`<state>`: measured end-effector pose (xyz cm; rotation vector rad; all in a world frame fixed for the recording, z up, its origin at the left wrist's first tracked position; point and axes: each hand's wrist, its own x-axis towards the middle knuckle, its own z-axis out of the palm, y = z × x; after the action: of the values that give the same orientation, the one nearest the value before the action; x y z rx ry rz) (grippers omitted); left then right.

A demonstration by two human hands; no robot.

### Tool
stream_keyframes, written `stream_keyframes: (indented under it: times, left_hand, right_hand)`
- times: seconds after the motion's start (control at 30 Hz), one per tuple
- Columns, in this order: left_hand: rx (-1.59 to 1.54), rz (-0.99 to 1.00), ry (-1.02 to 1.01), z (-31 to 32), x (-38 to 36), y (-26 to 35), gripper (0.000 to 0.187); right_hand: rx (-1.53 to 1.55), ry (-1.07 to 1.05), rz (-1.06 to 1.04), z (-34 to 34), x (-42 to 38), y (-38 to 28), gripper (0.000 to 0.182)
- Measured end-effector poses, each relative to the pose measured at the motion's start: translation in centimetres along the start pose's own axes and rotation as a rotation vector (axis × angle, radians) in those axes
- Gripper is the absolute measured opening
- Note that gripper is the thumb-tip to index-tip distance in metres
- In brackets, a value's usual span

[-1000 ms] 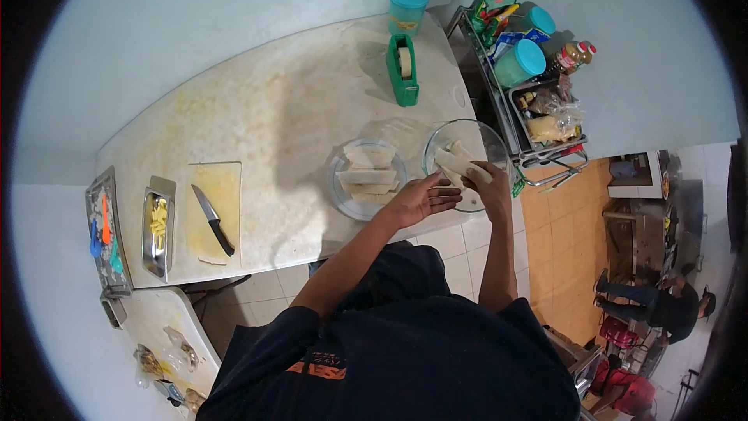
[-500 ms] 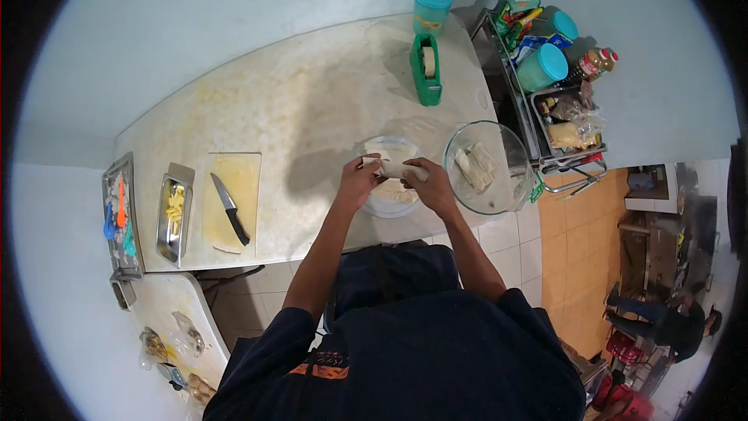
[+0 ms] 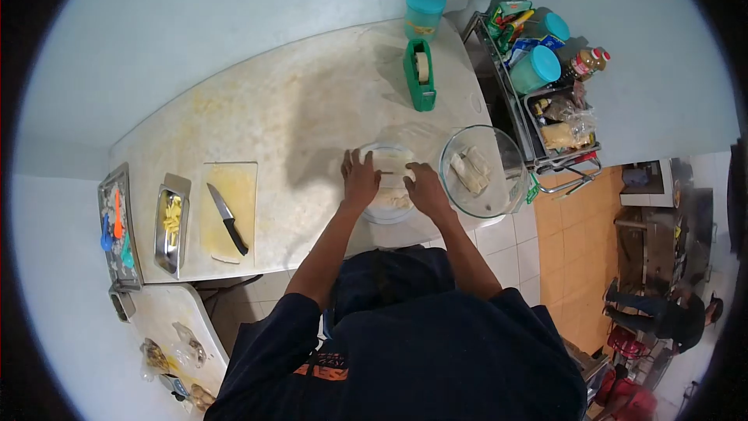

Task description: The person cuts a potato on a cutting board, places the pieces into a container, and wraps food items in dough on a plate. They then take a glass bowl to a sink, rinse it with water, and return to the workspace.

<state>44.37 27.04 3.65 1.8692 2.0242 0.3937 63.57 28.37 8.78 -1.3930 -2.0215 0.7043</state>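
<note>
A pale, rolled food wrapper (image 3: 395,164) lies over a clear round plate (image 3: 383,219), between my two hands. My left hand (image 3: 361,183) rests at its left end, fingers spread and flat. At the right end, my right hand (image 3: 426,191) has its fingers apart and slightly bent, touching or close to the wrapper. Below the roll, more pale wrapper (image 3: 393,200) sits on the plate. Just right of my right hand stands a glass bowl (image 3: 449,196) with several finished-looking pale rolls (image 3: 470,171) in it.
A knife (image 3: 227,218) lies on a yellow cutting board (image 3: 241,179) to the left, beside a metal tray (image 3: 162,253) of yellow strips. A green tape dispenser (image 3: 421,90) and teal-lidded container (image 3: 425,12) stand at the back. A loaded rack (image 3: 510,93) is at right. Another person (image 3: 674,316) stands far right.
The roll that both hands were gripping is now lower, over the plate. My left fingers have spread out, and my right fingers have loosened. The view has shifted slightly.
</note>
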Motion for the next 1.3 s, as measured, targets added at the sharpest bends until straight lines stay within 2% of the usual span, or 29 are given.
stream_keyframes:
  times: [0.07,0.1,0.27,0.3,0.4,0.5,0.7,0.8,0.9,1.0,1.1,1.2,1.3]
  left_hand:
    - [0.053,0.206,-0.105,0.8,-0.7,0.6,0.056]
    - [0.048,0.172,-0.155,1.0,-1.0,1.0,0.059]
    - [-0.035,0.159,-0.120,1.3,-1.4,0.8,0.058]
    - [-0.021,0.158,-0.121,1.0,-1.1,1.0,0.057]
    - [-0.038,0.157,-0.099,0.2,-0.9,1.5,0.056]
    - [-0.089,0.158,-0.068,0.1,-1.0,1.6,0.054]
    - [-0.153,0.117,-0.071,0.1,-1.4,1.5,0.049]
    - [-0.208,0.125,-0.029,0.2,-1.5,1.4,0.047]
    - [-0.226,0.123,-0.025,0.4,-1.4,1.5,0.047]
    - [-0.236,0.131,-0.024,0.4,-1.3,1.5,0.046]
    - [-0.248,0.121,-0.018,0.3,-1.2,1.5,0.046]
    - [-0.253,0.097,-0.026,0.2,-1.2,1.5,0.045]
    - [-0.278,0.095,-0.009,0.3,-1.1,1.4,0.045]
  right_hand:
    - [0.329,-0.239,0.227,-5.7,-0.1,-4.9,0.019]
    - [0.311,-0.215,0.221,-6.7,-0.5,-3.9,0.018]
    - [0.030,0.123,0.293,-11.6,0.9,0.5,0.014]
    - [-0.141,0.054,0.233,-11.0,0.6,4.4,0.018]
    - [-0.481,-0.237,0.425,-9.2,-0.3,9.6,0.032]
    - [-0.560,-0.309,0.471,-7.6,-0.2,11.5,0.038]
    - [-0.541,-0.239,0.482,-6.0,-0.1,12.6,0.046]
    - [-0.475,-0.323,0.632,-5.8,0.2,13.0,0.057]
    - [-0.403,-0.345,0.680,-6.0,0.2,13.0,0.057]
    - [-0.346,-0.350,0.650,-5.3,-0.2,14.0,0.053]
    - [-0.408,-0.353,0.418,-4.9,-0.6,14.8,0.051]
    - [-0.335,-0.210,0.321,-4.3,-1.0,15.0,0.039]
    - [-0.352,-0.245,0.346,-4.6,-0.9,14.6,0.041]
